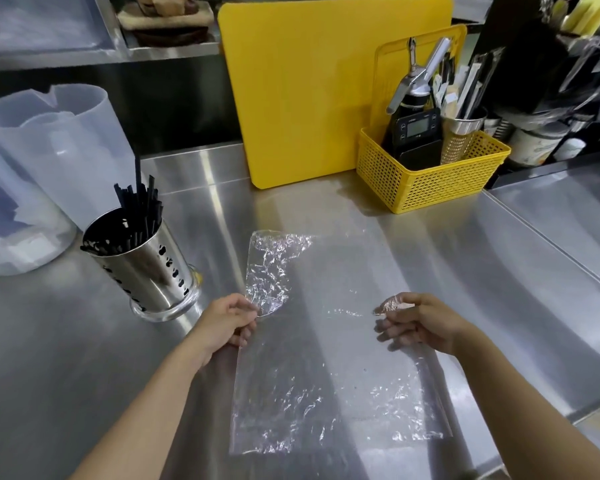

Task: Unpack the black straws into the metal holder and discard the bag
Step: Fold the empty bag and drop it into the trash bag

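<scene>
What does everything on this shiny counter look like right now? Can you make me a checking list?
Surface: steel counter, bare and shiny.
Job's things: black straws stand in the metal holder; clear bag looks empty and spread out.
Clutter: yellow basket with tools, yellow cutting board, plastic jug.
Grippers: left hand and right hand each pinch a side of the bag with their fingers.
Cables: nothing seen.
Surroundings: shelf behind, blurred.

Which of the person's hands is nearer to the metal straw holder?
The left. The left hand pinches the clear bag just right of the metal holder; the right hand grips the bag's far edge, farther away.
</scene>
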`<state>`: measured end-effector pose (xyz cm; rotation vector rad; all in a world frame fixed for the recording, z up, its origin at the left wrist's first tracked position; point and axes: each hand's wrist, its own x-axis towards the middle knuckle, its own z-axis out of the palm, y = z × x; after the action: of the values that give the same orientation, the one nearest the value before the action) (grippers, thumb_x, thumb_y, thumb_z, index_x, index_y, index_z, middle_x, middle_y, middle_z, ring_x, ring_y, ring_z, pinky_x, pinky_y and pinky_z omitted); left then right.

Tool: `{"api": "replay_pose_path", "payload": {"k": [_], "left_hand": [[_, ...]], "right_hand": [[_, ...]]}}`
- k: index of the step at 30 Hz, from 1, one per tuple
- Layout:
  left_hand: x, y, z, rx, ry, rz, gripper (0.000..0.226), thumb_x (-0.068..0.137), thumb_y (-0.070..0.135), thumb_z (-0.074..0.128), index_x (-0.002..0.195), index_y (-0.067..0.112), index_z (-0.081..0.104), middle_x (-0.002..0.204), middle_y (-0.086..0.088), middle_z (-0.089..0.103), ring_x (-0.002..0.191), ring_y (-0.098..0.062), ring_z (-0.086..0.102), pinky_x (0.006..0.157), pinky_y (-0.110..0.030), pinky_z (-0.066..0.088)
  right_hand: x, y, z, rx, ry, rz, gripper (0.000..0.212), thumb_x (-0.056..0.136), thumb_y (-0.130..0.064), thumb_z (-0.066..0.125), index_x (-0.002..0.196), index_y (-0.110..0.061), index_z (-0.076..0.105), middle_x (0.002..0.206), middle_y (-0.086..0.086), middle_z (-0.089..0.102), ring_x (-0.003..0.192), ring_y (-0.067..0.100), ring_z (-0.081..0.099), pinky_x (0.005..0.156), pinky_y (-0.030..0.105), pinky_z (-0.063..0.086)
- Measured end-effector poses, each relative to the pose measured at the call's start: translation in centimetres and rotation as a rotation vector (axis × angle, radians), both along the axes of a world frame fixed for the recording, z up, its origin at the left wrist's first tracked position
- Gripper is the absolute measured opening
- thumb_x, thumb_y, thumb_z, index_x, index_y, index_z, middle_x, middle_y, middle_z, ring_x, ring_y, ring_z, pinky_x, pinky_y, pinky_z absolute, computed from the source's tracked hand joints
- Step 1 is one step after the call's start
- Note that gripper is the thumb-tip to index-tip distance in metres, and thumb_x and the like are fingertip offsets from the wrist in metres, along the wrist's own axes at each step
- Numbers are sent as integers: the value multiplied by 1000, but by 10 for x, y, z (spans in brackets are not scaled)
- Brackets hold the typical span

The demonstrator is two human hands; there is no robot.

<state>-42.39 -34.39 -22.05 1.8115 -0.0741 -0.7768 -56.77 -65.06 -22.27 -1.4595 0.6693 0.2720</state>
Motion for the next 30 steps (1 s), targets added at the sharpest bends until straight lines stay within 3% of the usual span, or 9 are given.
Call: {"api": "replay_pose_path", "payload": {"k": [5, 8, 11, 17, 20, 23, 26, 28, 30], "left_hand": [[2, 1, -2, -152, -51, 84, 30, 86, -11, 49, 77, 10, 68, 60, 0, 66, 57, -14, 53, 51, -16, 51], [1, -5, -5, -168, -46, 160, 38, 82, -19, 46, 61, 6, 66, 52, 4, 66, 53, -13, 56, 50, -18, 50], [-1, -9, -8, -185, -47, 212, 53, 78, -24, 37, 45, 9, 62, 69, -3, 69, 66, -18, 60, 59, -28, 50], [0, -5, -4, -394, 190, 190, 20, 96, 17, 40, 106, 18, 57, 93, -11, 66, 68, -22, 66, 55, -36, 57], [0, -6, -8, -336, 211, 179, 36, 85, 6, 58, 118, 15, 48, 99, -11, 65, 78, -26, 63, 71, -44, 55], [-3, -9, -6, -212, 78, 138, 54, 75, -13, 62, 122, 9, 45, 95, -10, 63, 67, -26, 59, 64, -35, 50], [-1, -13, 4, -173, -29, 95, 48, 76, -16, 60, 112, 13, 49, 100, -13, 60, 73, -21, 59, 59, -29, 49], [2, -17, 13, -177, -67, 25, 46, 76, -16, 60, 106, 19, 50, 104, -11, 60, 80, -18, 60, 62, -26, 52], [4, -22, 22, -218, -87, -68, 45, 76, -17, 59, 101, 20, 51, 100, -6, 62, 79, -16, 60, 58, -20, 52]], "right_hand": [[-6, -6, -2, 94, -78, -121, 17, 84, 10, 51, 91, 3, 63, 86, 33, 68, 76, 47, 67, 55, 43, 59], [-8, -6, -4, 131, -109, -154, 29, 80, 19, 44, 67, 4, 65, 78, 28, 71, 67, 39, 70, 48, 34, 57], [-8, -5, -4, 153, -134, -199, 40, 80, 23, 38, 53, 3, 60, 70, 25, 71, 60, 35, 70, 45, 36, 56], [-6, -6, 0, 210, -142, -240, 25, 88, 8, 36, 85, -2, 58, 81, 27, 71, 63, 37, 68, 51, 41, 57], [-2, -3, 0, 165, -175, -241, 33, 79, 16, 34, 93, 2, 60, 80, 19, 74, 66, 29, 70, 54, 29, 54], [5, -1, 5, -145, -240, -266, 36, 70, 16, 39, 84, -3, 66, 67, 0, 72, 68, 17, 62, 49, 15, 44], [15, -3, 22, -490, -303, -116, 32, 76, 13, 51, 95, -8, 67, 98, 8, 65, 97, 21, 55, 66, 11, 46], [21, 1, 38, -553, -289, 115, 33, 80, 7, 60, 107, -13, 64, 109, 7, 62, 102, 18, 55, 73, 10, 48], [29, 10, 49, -488, -205, 373, 41, 80, 2, 64, 112, -22, 58, 115, 6, 62, 107, 17, 57, 89, 22, 48]]}}
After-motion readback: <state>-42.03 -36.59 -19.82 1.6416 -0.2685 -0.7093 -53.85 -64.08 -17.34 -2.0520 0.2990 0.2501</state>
